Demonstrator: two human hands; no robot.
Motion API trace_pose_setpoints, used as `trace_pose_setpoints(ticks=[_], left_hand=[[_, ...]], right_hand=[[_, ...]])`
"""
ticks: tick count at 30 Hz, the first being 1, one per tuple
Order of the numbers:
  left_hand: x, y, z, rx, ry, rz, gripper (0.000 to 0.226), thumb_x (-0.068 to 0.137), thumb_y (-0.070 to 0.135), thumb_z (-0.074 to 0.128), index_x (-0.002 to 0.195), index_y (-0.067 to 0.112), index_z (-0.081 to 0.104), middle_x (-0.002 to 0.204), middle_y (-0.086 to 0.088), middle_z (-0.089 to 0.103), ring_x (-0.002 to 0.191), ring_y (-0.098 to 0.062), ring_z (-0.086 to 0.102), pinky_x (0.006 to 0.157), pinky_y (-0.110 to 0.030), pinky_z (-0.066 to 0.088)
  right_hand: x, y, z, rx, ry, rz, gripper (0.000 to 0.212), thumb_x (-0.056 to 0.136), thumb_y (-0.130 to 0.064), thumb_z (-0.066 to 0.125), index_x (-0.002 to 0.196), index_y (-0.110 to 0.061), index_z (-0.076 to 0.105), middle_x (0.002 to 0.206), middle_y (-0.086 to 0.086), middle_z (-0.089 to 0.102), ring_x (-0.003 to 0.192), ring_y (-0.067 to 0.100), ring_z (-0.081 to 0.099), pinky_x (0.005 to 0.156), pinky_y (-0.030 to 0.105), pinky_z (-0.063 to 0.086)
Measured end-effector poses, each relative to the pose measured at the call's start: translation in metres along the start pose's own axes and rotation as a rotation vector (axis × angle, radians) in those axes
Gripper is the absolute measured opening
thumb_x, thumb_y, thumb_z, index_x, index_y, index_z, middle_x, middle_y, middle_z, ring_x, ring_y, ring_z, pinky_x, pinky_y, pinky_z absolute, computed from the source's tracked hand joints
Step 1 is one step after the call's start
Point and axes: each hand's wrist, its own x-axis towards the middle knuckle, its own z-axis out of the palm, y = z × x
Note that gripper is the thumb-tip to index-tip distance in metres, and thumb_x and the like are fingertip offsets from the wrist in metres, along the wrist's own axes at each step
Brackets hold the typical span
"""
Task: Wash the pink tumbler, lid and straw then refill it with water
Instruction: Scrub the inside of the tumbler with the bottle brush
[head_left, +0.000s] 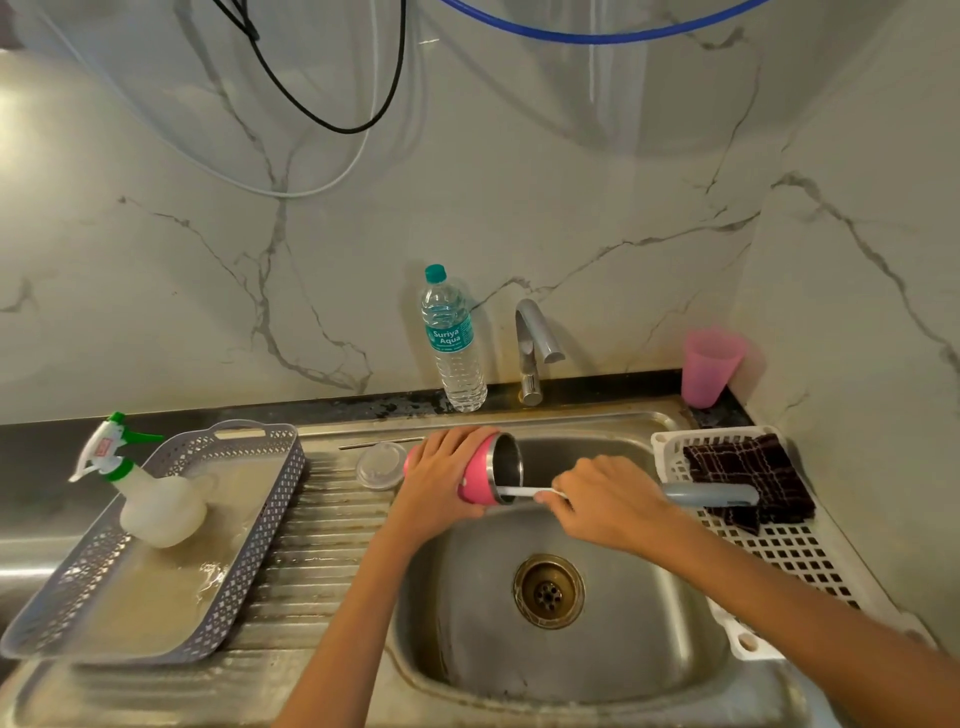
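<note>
One pink tumbler (480, 475) is lying on its side over the left rim of the sink (675, 649), its open steel mouth facing right. The left hand (441, 480) is gripping its body from above, while the right hand (602, 499) is pinching one bottle brush (711, 494) whose thin white stem is reaching into the mouth. One clear lid (382, 465) and one metal straw (379, 443) are resting on the ridged surface (311, 561) just left of the tumbler. Beyond are standing one water bottle (453, 340), one tap (535, 348) and one pink cup (709, 366).
</note>
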Motion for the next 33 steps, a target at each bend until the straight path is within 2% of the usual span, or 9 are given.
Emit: trace_pose_setpoints(ticks=[3,6,8,11,15,20,25,29,33], left_hand=[[-0.002,-0.001,0.008,0.006,-0.049,0.023,0.098,0.064,0.039,0.081,0.147,0.034,0.029,0.142,0.007,0.042,0.132,-0.015,0.036,0.114,-0.041,0.029],[-0.003,0.000,0.008,0.039,-0.024,0.071,0.096,0.064,0.038,0.081,0.146,0.035,0.030,0.141,0.006,0.044,0.131,-0.017,0.038,0.112,-0.036,0.023],[-0.003,-0.001,0.008,0.092,-0.010,0.077,0.097,0.063,0.040,0.080,0.145,0.036,0.029,0.139,0.006,0.046,0.129,-0.018,0.041,0.112,-0.038,0.026],[-0.007,-0.002,0.014,0.099,-0.086,0.029,0.098,0.064,0.039,0.078,0.147,0.037,0.026,0.143,0.007,0.042,0.133,-0.019,0.038,0.115,-0.045,0.027],[-0.006,0.006,0.017,0.146,-0.073,0.069,0.095,0.066,0.039,0.077,0.148,0.035,0.030,0.144,0.008,0.042,0.133,-0.017,0.037,0.115,-0.042,0.021],[-0.005,0.002,0.019,0.153,-0.081,0.027,0.095,0.066,0.041,0.076,0.148,0.036,0.028,0.143,0.007,0.042,0.134,-0.019,0.038,0.116,-0.045,0.026],[-0.003,0.002,0.016,0.219,-0.084,0.104,0.095,0.061,0.039,0.080,0.145,0.032,0.036,0.139,0.004,0.048,0.128,-0.022,0.045,0.110,-0.046,0.030],[0.001,0.000,0.011,0.213,-0.099,0.039,0.096,0.064,0.040,0.079,0.147,0.033,0.031,0.142,0.005,0.043,0.130,-0.019,0.039,0.114,-0.045,0.028],[-0.002,-0.002,0.009,0.176,-0.084,0.011,0.096,0.064,0.041,0.078,0.147,0.033,0.031,0.140,0.006,0.044,0.129,-0.019,0.040,0.111,-0.041,0.027]], right_hand=[[0.011,0.008,-0.007,-0.040,0.039,0.035,0.049,0.099,-0.052,0.031,0.076,-0.020,0.060,0.065,-0.003,0.054,0.058,0.013,0.049,0.053,0.026,0.031],[0.013,0.015,0.004,0.022,-0.053,0.115,0.048,0.099,-0.051,0.032,0.079,-0.019,0.061,0.064,-0.003,0.051,0.060,0.014,0.050,0.059,0.028,0.042],[0.004,0.003,0.012,0.030,-0.090,0.070,0.048,0.100,-0.049,0.031,0.083,-0.017,0.063,0.065,-0.001,0.051,0.060,0.016,0.051,0.059,0.031,0.043],[0.001,-0.005,0.010,0.004,0.002,-0.001,0.047,0.100,-0.048,0.031,0.080,-0.018,0.061,0.068,0.000,0.052,0.061,0.018,0.050,0.058,0.031,0.035],[0.009,0.020,0.011,0.038,-0.065,0.121,0.050,0.099,-0.051,0.031,0.078,-0.018,0.061,0.065,-0.002,0.052,0.062,0.018,0.053,0.061,0.032,0.043],[-0.009,0.000,0.020,0.030,-0.009,0.005,0.049,0.100,-0.048,0.029,0.079,-0.018,0.061,0.067,0.001,0.057,0.061,0.019,0.056,0.057,0.031,0.039],[-0.002,0.030,0.019,0.039,-0.061,0.122,0.049,0.099,-0.052,0.030,0.079,-0.021,0.061,0.063,-0.003,0.052,0.059,0.017,0.053,0.064,0.034,0.050],[-0.010,0.005,0.021,0.050,-0.020,0.012,0.046,0.101,-0.048,0.028,0.076,-0.021,0.056,0.062,-0.003,0.048,0.056,0.016,0.048,0.058,0.031,0.043],[0.007,0.032,0.011,0.057,0.004,0.107,0.048,0.099,-0.053,0.029,0.077,-0.024,0.059,0.060,-0.005,0.050,0.056,0.013,0.051,0.056,0.027,0.038]])
